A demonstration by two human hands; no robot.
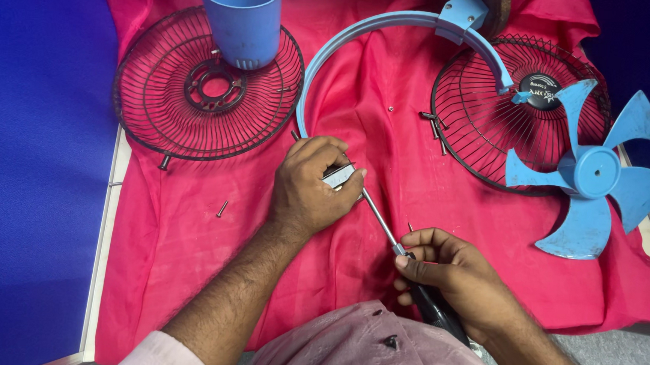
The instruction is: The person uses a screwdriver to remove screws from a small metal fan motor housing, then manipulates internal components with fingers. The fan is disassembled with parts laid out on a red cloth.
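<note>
While the blue ring [325, 55] lies on the red cloth [385, 179] at the centre of the desk [105, 214], its near end is clamped by the left hand [311, 185] around a small grey fitting [340, 176]. A screwdriver [410, 270] is gripped by the right hand [451, 277], its shaft angled up and left so that the tip meets the fitting. At far left, a wire guard [157, 104] is seen carrying a blue cup-shaped housing [239, 16]. At right, a second guard [479, 124] is partly overlapped by the blue fan blade [592, 176]. Loose screws [434, 125] are scattered between the ring and the second guard.
</note>
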